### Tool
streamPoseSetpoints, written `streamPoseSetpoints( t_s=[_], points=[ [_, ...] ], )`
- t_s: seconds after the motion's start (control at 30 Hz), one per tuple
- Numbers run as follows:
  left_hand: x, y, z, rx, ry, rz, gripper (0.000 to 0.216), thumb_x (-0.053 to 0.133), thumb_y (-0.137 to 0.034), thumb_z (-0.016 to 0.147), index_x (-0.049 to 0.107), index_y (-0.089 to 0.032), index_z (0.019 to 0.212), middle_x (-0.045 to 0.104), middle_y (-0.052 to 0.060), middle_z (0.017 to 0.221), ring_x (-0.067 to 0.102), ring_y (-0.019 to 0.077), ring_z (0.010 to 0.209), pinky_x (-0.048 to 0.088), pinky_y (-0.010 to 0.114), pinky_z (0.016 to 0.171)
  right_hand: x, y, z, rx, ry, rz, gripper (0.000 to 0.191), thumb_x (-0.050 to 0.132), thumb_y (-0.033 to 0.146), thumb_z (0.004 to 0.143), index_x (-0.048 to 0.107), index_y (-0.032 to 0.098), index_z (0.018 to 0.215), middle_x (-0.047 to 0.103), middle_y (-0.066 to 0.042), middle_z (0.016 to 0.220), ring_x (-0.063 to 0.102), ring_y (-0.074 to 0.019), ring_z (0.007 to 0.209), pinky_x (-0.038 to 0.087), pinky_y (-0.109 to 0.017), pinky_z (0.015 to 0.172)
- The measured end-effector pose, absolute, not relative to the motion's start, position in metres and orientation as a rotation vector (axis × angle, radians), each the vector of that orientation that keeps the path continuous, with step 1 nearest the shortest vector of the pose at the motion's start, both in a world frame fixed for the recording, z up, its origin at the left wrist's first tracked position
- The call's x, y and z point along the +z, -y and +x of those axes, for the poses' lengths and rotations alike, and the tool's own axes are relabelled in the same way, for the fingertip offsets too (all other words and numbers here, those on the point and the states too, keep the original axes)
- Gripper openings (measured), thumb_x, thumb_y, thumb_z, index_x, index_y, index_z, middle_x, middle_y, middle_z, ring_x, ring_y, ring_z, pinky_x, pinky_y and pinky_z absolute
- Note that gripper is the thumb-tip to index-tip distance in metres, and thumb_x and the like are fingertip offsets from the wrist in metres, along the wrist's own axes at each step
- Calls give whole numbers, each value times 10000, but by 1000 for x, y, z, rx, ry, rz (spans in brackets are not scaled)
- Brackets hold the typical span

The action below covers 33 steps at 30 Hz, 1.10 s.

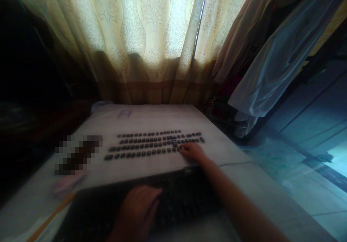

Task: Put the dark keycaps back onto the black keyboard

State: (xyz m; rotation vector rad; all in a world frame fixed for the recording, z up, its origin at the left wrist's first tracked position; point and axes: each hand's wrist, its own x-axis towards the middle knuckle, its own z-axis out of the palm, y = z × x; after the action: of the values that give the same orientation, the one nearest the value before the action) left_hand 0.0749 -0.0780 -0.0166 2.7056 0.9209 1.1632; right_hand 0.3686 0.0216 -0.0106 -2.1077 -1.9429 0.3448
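Note:
Across the near part of the table lies a black keyboard (184,191), slightly tilted in view; its details are dark and blurred. My left hand (138,206) is over its middle, fingers curled together, and whatever they may hold is hidden. Beyond the keyboard, loose black keycaps (143,153) are laid out in several rows. My right hand (192,152) reaches past the keyboard to the right part of the nearest row, with its fingertips pinched at a small keycap (178,148).
A white-topped table (162,117) carries everything. To the left are a pixelated patch, a pinkish object (67,184) and an orange-brown strip (51,216). A thin cable (235,163) runs right. Patterned curtains (154,36) hang behind, and clothes (271,76) hang at the right.

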Motion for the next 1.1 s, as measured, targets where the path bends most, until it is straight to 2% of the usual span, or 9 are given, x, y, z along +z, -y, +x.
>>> streamPoseSetpoints(
  t_s=[0.23, 0.33, 0.4, 0.47, 0.57, 0.67, 0.8, 0.93, 1.1],
  points=[
    [-11, 81, 76, 1146, -902, 2727, 250, 507, -146, 882, 652, -231, 1067, 750, 31, 920, 713, 185, 818, 581, 320, 737, 8, 9, 362, 279, 1924, -1999, 268, 568, 219, 898, 727, 171, 1107, 741, -106, 1063, 682, -224, 966, 500, -325, 855],
    [-10, 83, 76, 1091, -869, 2767, 249, 491, -122, 884, 653, -218, 1046, 744, 26, 888, 703, 183, 794, 568, 326, 717, 20, 45, 345, 289, 2009, -1846, 228, 586, 193, 892, 736, 223, 1061, 737, -49, 1007, 680, -166, 876, 508, -267, 809],
    [-9, 85, 76, 1057, -859, 2779, 250, 475, -112, 887, 654, -212, 1030, 739, 24, 874, 697, 185, 781, 562, 335, 713, 24, 70, 331, 296, 2204, -1573, 240, 561, 155, 900, 743, 236, 1034, 726, -45, 985, 675, -162, 855, 511, -264, 782],
    [-7, 87, 78, 1030, -859, 2785, 250, 460, -111, 888, 658, -212, 1003, 738, 23, 862, 693, 189, 767, 558, 341, 706, 23, 90, 318, 254, 2362, -1467, 243, 566, 159, 904, 743, 269, 1028, 717, -32, 965, 668, -167, 816, 505, -261, 734],
    [-5, 91, 78, 1003, -867, 2791, 256, 450, -116, 882, 664, -218, 978, 740, 29, 862, 692, 195, 774, 556, 341, 710, 15, 104, 307, 162, 2511, -1390, 247, 603, 194, 898, 716, 311, 1084, 697, -18, 1021, 646, -179, 866, 482, -253, 736],
    [-5, 96, 77, 961, -879, 2790, 239, 484, -144, 871, 666, -219, 1006, 746, 42, 907, 694, 211, 836, 562, 360, 760, 8, 103, 304, 48, 2618, -1351, 225, 625, 218, 891, 705, 314, 1079, 668, -16, 1024, 626, -179, 865, 460, -243, 704],
    [-9, 102, 72, 863, -877, 2823, 266, 579, -244, 856, 651, -207, 1108, 739, 71, 1042, 680, 253, 970, 547, 427, 878, 10, 97, 305, -161, 2756, -1339, 93, 620, 239, 898, 712, 234, 905, 641, -42, 918, 603, -189, 779, 437, -260, 620],
    [-17, 106, 66, 775, -883, 2859, 382, 638, -293, 834, 615, -196, 1203, 712, 94, 1149, 650, 280, 1069, 501, 486, 970, 19, 97, 305, -296, 2855, -1253, 127, 575, 176, 917, 676, 198, 843, 647, -53, 937, 593, -174, 739, 426, -260, 581],
    [-21, 111, 67, 713, -915, 2836, 389, 634, -245, 830, 600, -205, 1215, 690, 91, 1197, 628, 271, 1114, 474, 496, 1003, 29, 99, 305, -361, 2947, -1170, 169, 529, 107, 926, 653, 166, 828, 667, -60, 857, 612, -183, 720, 439, -279, 572]
  ],
)
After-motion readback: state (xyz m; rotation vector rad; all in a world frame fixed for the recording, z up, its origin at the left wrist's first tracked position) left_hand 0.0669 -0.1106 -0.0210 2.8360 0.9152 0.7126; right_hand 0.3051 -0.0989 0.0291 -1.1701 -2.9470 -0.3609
